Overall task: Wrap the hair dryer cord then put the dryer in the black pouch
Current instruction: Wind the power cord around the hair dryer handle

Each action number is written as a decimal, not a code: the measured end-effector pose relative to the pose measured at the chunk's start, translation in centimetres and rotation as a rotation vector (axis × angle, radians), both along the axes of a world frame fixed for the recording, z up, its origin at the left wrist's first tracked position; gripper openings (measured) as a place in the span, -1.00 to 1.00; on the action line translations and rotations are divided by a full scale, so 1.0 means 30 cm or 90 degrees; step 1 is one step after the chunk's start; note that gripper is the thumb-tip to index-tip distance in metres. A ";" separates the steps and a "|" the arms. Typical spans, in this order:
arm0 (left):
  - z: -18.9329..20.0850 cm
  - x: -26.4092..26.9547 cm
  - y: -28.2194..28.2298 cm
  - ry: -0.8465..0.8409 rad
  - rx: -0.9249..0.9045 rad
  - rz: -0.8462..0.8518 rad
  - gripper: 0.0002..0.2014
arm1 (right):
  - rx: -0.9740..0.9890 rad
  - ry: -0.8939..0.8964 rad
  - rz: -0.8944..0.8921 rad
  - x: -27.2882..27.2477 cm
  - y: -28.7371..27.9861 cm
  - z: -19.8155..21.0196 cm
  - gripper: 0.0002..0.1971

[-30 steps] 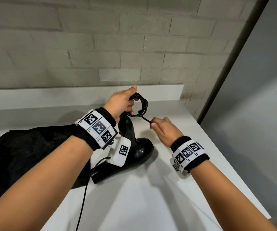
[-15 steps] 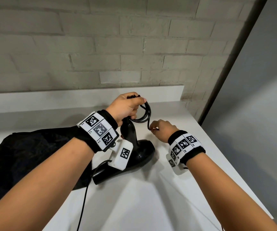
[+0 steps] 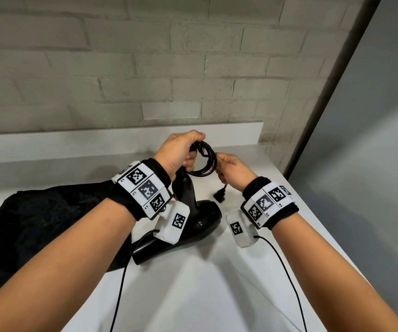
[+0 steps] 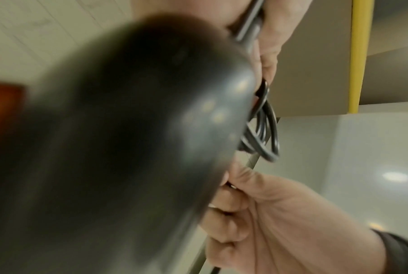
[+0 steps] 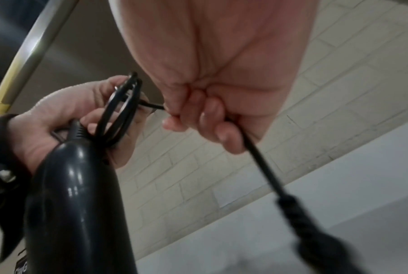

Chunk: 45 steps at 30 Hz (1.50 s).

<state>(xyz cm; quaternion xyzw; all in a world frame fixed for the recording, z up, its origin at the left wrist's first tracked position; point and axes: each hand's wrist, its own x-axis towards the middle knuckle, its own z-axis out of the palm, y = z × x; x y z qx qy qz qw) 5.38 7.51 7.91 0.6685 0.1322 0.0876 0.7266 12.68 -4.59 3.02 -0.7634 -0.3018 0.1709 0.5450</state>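
The black hair dryer [image 3: 193, 216] stands on the white counter [image 3: 205, 283], handle up. My left hand [image 3: 181, 152] grips the top of the handle together with the coiled cord [image 3: 205, 161]. In the right wrist view the cord loops [image 5: 118, 115] run through my left hand [image 5: 69, 118] above the dryer handle [image 5: 81, 194]. My right hand [image 3: 231, 167] pinches the cord's free end just right of the coil; the plug [image 3: 220, 195] dangles below it, also seen as the blurred plug [image 5: 311, 231]. The black pouch [image 3: 37, 231] lies left of the dryer.
A grey brick wall [image 3: 169, 68] rises behind a low white ledge [image 3: 121, 137]. The counter's right edge [image 3: 324, 231] drops off beside my right wrist. Thin black sensor cables [image 3: 286, 271] hang from both wrist units.
My right hand has risen from the counter to the coil, carrying the cord end up so the plug now hangs free. The left hand keeps its grip and has shifted slightly.
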 end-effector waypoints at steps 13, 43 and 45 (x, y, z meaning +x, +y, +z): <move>0.010 -0.009 -0.008 0.032 0.035 -0.055 -0.68 | -0.034 -0.372 -0.182 -0.039 0.037 0.190 -0.77; -0.011 0.012 0.032 -0.011 0.060 -0.004 -0.70 | -0.164 -0.575 -0.110 -0.171 0.009 0.011 -0.50; -0.007 0.012 0.030 -0.017 0.039 0.011 -0.67 | -0.094 -0.516 -0.127 -0.151 -0.012 0.012 -0.59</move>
